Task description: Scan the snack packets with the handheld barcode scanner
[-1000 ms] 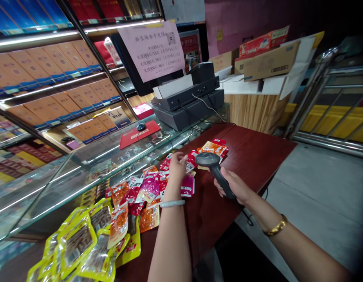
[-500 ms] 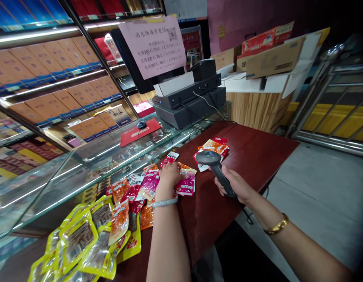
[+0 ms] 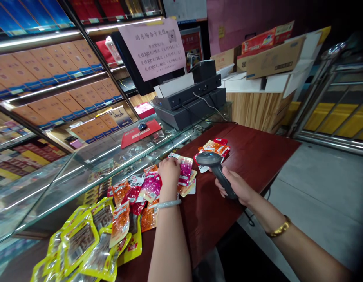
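Observation:
My left hand (image 3: 170, 171), with a pale bangle at the wrist, is closed on the edge of a pink snack packet (image 3: 186, 169) at the right end of a loose pile. Its fingertips are partly hidden behind the hand. Around it lie orange snack packets (image 3: 120, 222) and magenta ones (image 3: 152, 184). My right hand (image 3: 238, 186) is wrapped round the handle of a grey barcode scanner (image 3: 210, 159), whose head points left. Just behind the scanner head is a small heap of red and orange packets (image 3: 215, 147). Larger yellow-edged snack bags (image 3: 80, 243) are piled at the lower left.
The dark red tabletop (image 3: 257, 147) adjoins a glass display counter (image 3: 90, 164). On the counter stand a black cash drawer (image 3: 195, 107), a monitor with a pink paper sign (image 3: 158, 51), and a mouse (image 3: 142, 126) on a red pad. Metal railing (image 3: 334, 113) is at right.
My left hand has drawn the pink packet up and it now stands tilted beside the fingers, rather than lying flat under them. The right hand and scanner have hardly moved.

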`<state>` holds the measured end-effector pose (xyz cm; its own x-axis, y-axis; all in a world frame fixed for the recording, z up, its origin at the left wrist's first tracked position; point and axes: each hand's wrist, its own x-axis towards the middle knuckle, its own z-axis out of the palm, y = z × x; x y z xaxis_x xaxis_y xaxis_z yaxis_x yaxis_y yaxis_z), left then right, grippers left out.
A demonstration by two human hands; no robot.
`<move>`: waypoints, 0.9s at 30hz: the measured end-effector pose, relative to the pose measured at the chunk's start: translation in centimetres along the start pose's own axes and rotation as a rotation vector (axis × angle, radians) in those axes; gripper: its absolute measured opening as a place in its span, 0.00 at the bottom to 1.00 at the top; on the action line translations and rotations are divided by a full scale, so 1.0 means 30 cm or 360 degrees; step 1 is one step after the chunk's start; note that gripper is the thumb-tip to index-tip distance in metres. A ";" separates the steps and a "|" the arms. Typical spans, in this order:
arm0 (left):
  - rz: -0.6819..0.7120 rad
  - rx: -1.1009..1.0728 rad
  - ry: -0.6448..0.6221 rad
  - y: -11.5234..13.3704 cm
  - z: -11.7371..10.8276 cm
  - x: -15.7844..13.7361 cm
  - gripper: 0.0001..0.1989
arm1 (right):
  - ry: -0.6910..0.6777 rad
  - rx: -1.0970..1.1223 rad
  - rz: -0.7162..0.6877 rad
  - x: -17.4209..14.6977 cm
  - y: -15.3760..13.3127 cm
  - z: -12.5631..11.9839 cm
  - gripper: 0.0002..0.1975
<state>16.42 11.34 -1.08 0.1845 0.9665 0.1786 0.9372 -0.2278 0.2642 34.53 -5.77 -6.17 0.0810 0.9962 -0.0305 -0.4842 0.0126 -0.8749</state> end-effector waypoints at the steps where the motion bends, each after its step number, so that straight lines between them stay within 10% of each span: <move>1: -0.0028 -0.0081 0.0027 0.010 -0.004 -0.003 0.18 | -0.0003 0.0002 0.0005 0.000 0.000 0.000 0.28; 15: 0.0014 -0.0233 -0.0063 0.087 0.036 -0.030 0.13 | -0.0016 -0.0003 0.0014 0.001 0.005 -0.009 0.28; 23: -0.0048 -0.1237 -0.0170 0.130 0.143 -0.018 0.17 | 0.0051 0.0025 -0.0053 -0.001 0.009 -0.006 0.25; 27: 0.0140 -0.1122 -0.0080 0.108 0.152 -0.015 0.18 | 0.0046 0.0009 -0.0030 0.002 0.015 -0.007 0.26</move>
<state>20.72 10.72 -4.64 0.2803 0.9413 0.1879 0.5068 -0.3114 0.8039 34.50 -5.71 -6.68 0.1154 0.9929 -0.0284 -0.4871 0.0316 -0.8728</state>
